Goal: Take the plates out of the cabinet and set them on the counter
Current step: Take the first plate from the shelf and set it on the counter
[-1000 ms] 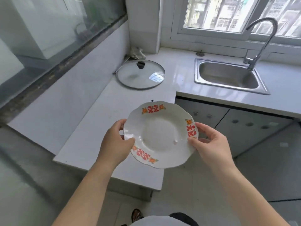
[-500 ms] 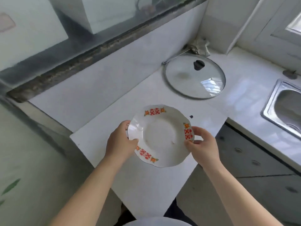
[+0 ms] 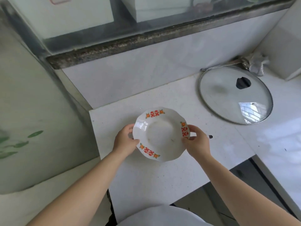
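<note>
Your left hand (image 3: 124, 141) fingers (image 3: 130, 128) hold tight the plate's (image 3: 160, 133) left rim, your right hand (image 3: 197, 142) fingers (image 3: 194, 128) hold its right rim, white plate with red marks between your hands, over the tabletop (image 3: 162, 173), glass lid (image 3: 234, 95) far right beyond your right fingers

White tiled wall (image 3: 146, 75); daylit window (image 3: 97, 17)

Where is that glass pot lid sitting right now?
In the head view, the glass lid lies flat on the white counter, at the right near the back wall, beyond and right of the plate.
</note>
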Available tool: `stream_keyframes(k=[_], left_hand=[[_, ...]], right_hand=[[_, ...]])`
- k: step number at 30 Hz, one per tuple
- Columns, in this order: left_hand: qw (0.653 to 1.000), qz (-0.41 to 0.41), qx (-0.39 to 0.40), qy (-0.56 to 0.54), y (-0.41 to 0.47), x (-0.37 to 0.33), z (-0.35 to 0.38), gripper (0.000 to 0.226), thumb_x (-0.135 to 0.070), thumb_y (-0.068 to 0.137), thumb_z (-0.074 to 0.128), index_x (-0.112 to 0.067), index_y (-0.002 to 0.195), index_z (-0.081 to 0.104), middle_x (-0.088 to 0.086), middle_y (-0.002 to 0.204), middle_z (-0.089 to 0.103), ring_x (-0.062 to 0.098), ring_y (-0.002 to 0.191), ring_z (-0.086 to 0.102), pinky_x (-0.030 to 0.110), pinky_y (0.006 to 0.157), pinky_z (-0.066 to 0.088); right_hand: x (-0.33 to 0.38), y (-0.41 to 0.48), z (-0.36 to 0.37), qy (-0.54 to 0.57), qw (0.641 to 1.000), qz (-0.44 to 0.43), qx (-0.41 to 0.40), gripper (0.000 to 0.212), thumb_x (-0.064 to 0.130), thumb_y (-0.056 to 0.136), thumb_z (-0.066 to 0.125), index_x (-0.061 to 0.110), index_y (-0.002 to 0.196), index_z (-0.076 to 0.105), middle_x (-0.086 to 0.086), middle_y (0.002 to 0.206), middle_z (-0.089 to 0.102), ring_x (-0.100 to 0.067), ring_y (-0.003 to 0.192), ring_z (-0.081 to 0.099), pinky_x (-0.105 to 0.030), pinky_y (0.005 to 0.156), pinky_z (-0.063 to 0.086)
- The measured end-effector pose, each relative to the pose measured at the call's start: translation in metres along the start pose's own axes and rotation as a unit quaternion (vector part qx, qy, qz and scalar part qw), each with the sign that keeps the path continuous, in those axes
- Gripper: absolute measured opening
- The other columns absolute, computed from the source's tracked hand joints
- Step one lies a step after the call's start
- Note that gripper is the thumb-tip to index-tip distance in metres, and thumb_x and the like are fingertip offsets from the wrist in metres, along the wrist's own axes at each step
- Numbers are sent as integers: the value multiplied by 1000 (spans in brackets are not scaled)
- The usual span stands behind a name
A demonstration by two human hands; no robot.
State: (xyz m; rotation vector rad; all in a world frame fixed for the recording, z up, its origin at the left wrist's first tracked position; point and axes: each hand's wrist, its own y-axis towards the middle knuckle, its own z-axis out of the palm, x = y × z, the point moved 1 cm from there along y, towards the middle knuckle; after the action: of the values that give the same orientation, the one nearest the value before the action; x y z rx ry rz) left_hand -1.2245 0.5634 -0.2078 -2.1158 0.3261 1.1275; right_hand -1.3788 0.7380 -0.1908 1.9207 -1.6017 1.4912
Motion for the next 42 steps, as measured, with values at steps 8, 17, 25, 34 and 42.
stream_keyframes(k=[8, 17, 25, 34, 42], left_hand=[[998, -27, -44, -39, -9, 23, 2, 55, 4, 78, 63, -24, 124, 51, -7, 124, 53, 12, 91, 57, 36, 70, 59], [999, -24, -33, -26, -6, 32, -2, 55, 2, 79, 65, -23, 126, 49, -3, 131, 54, 22, 98, 63, 43, 76, 59], [1000, -9, -22, 14, 1, 36, -4, 55, -2, 80, 66, -26, 126, 48, -4, 132, 54, 20, 95, 64, 45, 83, 57], [999, -6, -23, 22, 2, 41, 1, 55, -3, 80, 67, -27, 126, 47, -5, 131, 55, 19, 94, 63, 46, 86, 55], [989, 44, 35, 137, 1, 33, -2, 57, -13, 84, 64, -23, 134, 37, 0, 132, 52, 23, 112, 56, 29, 83, 45]], right_hand=[[-3, 13, 12, -32, 997, -46, 54, 39, 2, 76, 57, 29, 104, 59, 13, 93, 62, -6, 66, 63, -17, 42, 49], [-8, 19, 22, -42, 996, -61, 58, 40, 2, 76, 59, 28, 107, 59, 12, 101, 61, -6, 71, 64, -25, 51, 54], [-9, 21, 26, -46, 996, -61, 52, 38, 1, 76, 59, 29, 103, 59, 12, 98, 61, -7, 69, 64, -21, 47, 50], [-18, 25, 29, -65, 995, -63, 39, 40, 1, 77, 58, 23, 110, 60, 13, 99, 61, -7, 70, 64, -21, 53, 49], [-24, 28, 26, -107, 988, -94, 59, 42, 8, 81, 60, 20, 120, 55, 4, 111, 59, -12, 78, 61, -26, 62, 52]])
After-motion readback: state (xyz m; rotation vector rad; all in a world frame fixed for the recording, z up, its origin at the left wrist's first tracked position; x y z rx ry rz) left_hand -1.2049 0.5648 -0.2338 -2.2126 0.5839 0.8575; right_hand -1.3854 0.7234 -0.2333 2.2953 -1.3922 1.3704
